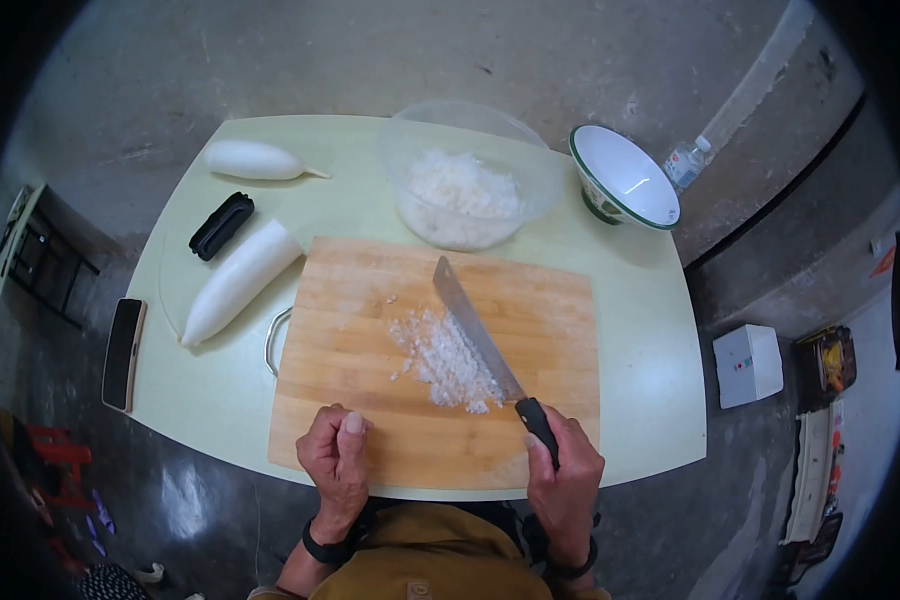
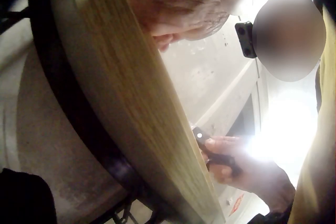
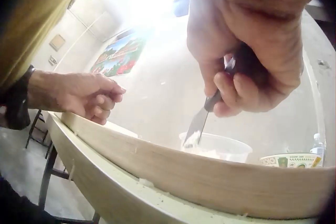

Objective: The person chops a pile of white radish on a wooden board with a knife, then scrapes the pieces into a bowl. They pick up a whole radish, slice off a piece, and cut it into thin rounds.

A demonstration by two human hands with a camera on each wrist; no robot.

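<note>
Pale green, the table (image 1: 640, 330) carries everything here. A bamboo cutting board (image 1: 350, 350) with a metal handle on its left end lies at the near edge. Beyond the board stands a clear plastic bowl (image 1: 540, 175) partly filled with chopped white radish. To its right, a green-rimmed white bowl (image 1: 625, 180) sits tilted at the table's far corner.

A long white radish (image 1: 238, 283) lies diagonally just left of the board, and a shorter radish (image 1: 255, 160) rests near the far left corner.

The knife (image 1: 480, 335) lies across the board at a slant. Its tip points towards the clear bowl, and its blade rests against the right side of the chopped pile (image 1: 445, 360), which sits near the board's middle.

The right hand (image 1: 562, 472) wraps its fingers firmly round the knife's black handle at the board's near right corner. The left hand (image 1: 337, 455) rests on the board's near edge, well left of the pile, curled into a fist with nothing in it.

A dark phone (image 1: 123, 353) lies at the table's left edge, and a small black case (image 1: 221, 225) sits between the two radishes.
</note>
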